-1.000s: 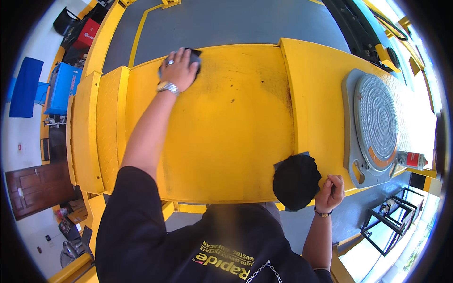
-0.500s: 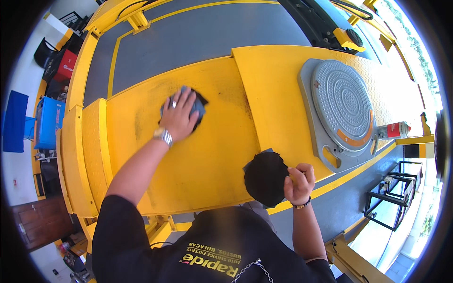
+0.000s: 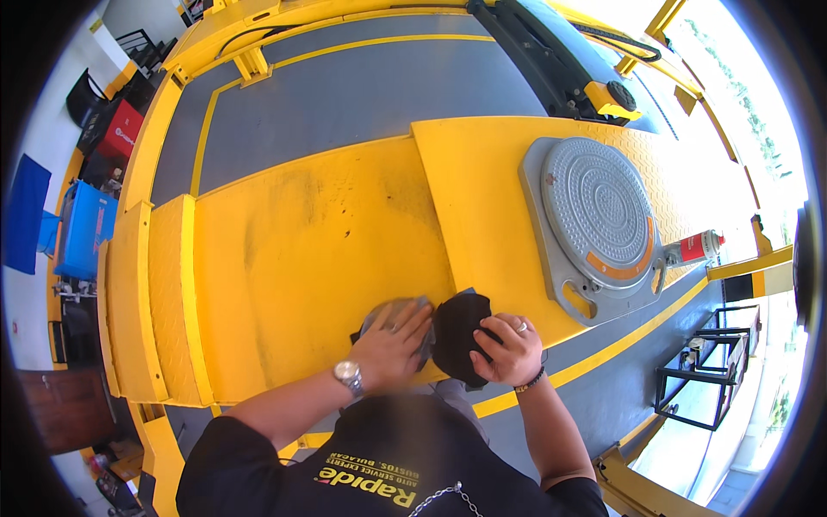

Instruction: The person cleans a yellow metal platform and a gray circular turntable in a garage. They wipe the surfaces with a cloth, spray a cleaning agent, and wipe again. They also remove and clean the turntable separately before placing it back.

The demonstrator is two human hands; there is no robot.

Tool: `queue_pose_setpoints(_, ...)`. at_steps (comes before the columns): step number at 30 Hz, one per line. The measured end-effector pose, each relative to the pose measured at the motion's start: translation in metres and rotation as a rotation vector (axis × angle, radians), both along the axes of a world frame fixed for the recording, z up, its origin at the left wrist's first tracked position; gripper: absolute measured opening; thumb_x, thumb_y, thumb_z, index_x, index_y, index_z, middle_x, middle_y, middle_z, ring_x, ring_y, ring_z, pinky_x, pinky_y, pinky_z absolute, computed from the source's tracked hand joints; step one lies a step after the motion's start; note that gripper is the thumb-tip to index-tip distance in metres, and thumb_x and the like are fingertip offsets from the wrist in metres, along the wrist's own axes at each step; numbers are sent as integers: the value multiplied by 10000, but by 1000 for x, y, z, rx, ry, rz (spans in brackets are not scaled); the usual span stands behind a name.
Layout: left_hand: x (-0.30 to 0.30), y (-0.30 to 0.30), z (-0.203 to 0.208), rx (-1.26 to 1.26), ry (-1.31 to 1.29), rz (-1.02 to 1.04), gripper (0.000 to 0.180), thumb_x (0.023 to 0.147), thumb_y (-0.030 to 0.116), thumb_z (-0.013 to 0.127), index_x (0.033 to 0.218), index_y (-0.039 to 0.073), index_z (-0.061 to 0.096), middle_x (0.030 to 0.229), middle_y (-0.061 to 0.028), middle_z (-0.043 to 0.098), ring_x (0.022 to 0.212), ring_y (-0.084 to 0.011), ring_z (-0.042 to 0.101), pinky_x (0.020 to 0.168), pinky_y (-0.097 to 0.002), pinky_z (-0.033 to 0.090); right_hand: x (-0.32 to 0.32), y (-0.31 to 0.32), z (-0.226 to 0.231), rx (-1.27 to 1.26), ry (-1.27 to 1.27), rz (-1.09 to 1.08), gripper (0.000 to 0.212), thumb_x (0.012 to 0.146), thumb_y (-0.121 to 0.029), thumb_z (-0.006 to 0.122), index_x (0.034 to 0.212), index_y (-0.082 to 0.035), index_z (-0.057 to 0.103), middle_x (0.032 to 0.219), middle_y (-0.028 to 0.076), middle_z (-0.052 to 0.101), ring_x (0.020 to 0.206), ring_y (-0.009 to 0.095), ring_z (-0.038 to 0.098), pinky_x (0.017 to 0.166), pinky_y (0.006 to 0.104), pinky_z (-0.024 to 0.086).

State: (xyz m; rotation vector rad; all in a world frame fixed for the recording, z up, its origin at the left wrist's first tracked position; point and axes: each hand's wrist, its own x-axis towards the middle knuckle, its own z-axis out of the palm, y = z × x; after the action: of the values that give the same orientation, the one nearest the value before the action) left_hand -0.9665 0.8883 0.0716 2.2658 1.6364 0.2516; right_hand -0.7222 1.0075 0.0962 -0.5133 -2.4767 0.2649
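Observation:
My left hand (image 3: 386, 355), with a wristwatch, is near the front edge of the yellow metal platform (image 3: 284, 284). Its fingers press on a dark grey and black rag (image 3: 422, 343), smeared by motion, largely covered by the hand. Just beside it, my right hand (image 3: 510, 349) pinches a rounded black cloth (image 3: 461, 332), seemingly another rag, with its fingers curled over the right side. A bit of blue-grey fabric shows at that cloth's top. The two cloths are close together; whether they touch I cannot tell. Dark scuffs and small specks mark the platform's surface.
A grey round turntable plate (image 3: 603, 207) lies on the raised yellow section at right. Beside it lies a spray can (image 3: 693, 248) with a red and white label. Black metal frames (image 3: 711, 366) stand on the floor at right, and a blue cabinet (image 3: 86, 228) at left.
My left hand has drawn the rag from the middle of the platform back toward me, next to the black cloth. My right hand has shifted slightly left and curled further over its cloth.

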Motion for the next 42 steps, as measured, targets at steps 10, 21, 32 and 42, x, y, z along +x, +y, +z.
queue_pose_setpoints(10, -118, 239, -40, 133, 218, 647, 632, 1014, 371, 346, 1523, -4, 342, 1638, -149, 260, 1524, -309, 209, 1229, -501, 184, 1, -2, -8, 25, 65, -79, 101, 694, -63, 693, 792, -78, 712, 894, 64, 685, 774, 239, 671, 626, 352, 521)
queue_pose_setpoints(21, 43, 29, -43, 205, -87, 218, 555, 930, 252, 522, 1404, -37, 498, 1542, -202, 411, 1470, -327, 329, 1190, -483, 270, 5, -7, -23, 57, 63, -251, 247, 805, -52, 643, 615, -55, 486, 685, 133, 534, 623, 354, 525, 571, 457, 419)
queue_pose_setpoints(32, -82, -191, -26, 275, 149, 794, 305, 910, 275, 642, 1154, 98, 691, 1267, -46, 645, 1137, -258, 625, 860, -452, 522, 3, -5, -35, -10, 18, -331, 301, 882, -78, 628, 629, -14, 477, 658, 155, 507, 637, 358, 514, 591, 464, 391)
queue_pose_setpoints(42, -237, -271, 61, 497, 732, 1188, 396, 873, 165, 710, 1249, 62, 645, 1490, -118, 460, 1445, -346, 326, 1128, -522, 324, -2, -3, -23, -109, 86, -341, 285, 831, -183, 692, 611, -58, 559, 663, 137, 583, 651, 357, 596, 621, 460, 486)
